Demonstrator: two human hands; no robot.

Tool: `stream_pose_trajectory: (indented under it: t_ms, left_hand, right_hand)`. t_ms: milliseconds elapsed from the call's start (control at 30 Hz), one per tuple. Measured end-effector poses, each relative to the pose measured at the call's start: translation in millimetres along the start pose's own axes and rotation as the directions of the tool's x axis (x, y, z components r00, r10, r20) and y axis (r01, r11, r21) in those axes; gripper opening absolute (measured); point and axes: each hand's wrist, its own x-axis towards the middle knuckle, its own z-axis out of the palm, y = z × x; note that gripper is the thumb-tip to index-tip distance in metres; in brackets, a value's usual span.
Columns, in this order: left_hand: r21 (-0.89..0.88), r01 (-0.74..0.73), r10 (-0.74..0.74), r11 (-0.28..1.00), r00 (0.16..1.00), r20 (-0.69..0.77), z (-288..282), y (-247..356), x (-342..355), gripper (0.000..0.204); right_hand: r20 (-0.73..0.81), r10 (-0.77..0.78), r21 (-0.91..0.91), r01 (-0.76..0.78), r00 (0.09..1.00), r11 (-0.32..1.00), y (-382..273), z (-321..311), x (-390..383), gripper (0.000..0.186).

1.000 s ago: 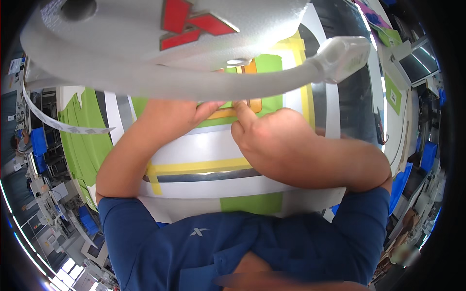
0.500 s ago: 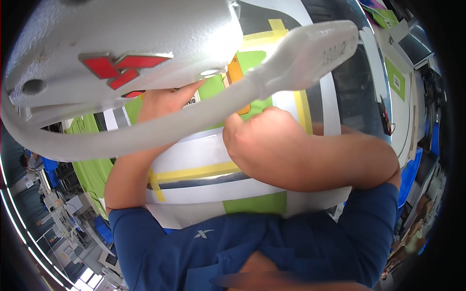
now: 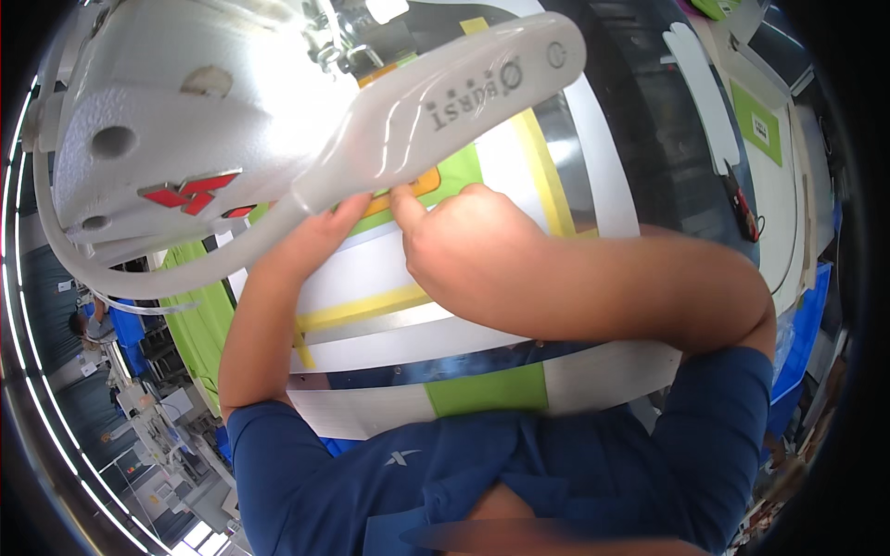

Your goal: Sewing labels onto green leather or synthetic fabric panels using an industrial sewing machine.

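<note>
A pale grey machine head (image 3: 264, 88), apparently a sewing machine, fills the upper left, bearing a red badge and metal parts. Beneath it lies an orange flat piece (image 3: 425, 182) on a light green sheet (image 3: 466, 167). My left hand (image 3: 315, 239) reaches in from the left, a finger stretched toward the orange piece's left end; the machine and lamp partly hide it. My right hand (image 3: 471, 243) is closed with curled fingers, one fingertip pressing on the orange piece. Most of its fingers are hidden under the palm. A white gooseneck lamp (image 3: 464, 93) passes above both hands.
Yellow tape (image 3: 547, 171) borders white sheets (image 3: 371, 278) on the work surface. At the right lies a red-and-black cutter (image 3: 739, 206) beside a long pale strip (image 3: 702, 93). A green panel (image 3: 199, 296) stands at the left and a blue bin (image 3: 799, 338) at the right edge.
The machine head and lamp have shifted in view, showing more metal parts. My right hand has moved left and its fingertip now meets the orange piece, close to my left fingers.
</note>
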Motion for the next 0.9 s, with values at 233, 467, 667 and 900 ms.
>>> stream_pose_trajectory:
  t_ms: [233,467,667,900]
  left_hand:
    - [-0.234,0.004,-0.02,0.972,0.998,-0.067,3,-15,23,0.059]
    - [0.117,-0.074,0.086,0.99,0.991,-0.105,0,-38,34,0.058]
    - [0.015,-0.074,0.076,0.997,0.989,-0.129,0,-23,33,0.057]
    - [-0.149,0.013,-0.034,0.989,0.99,-0.137,9,-13,15,0.038]
  right_hand:
    - [-0.204,0.088,0.104,-0.068,0.975,0.992,7,27,12,0.026]
    - [-0.112,0.114,-0.004,-0.115,0.987,0.993,-1,20,12,0.048]
    - [-0.011,0.09,-0.005,-0.09,0.996,0.996,-1,9,10,0.051]
    - [-0.112,0.087,-0.012,-0.089,0.99,0.996,-11,18,2,0.037]
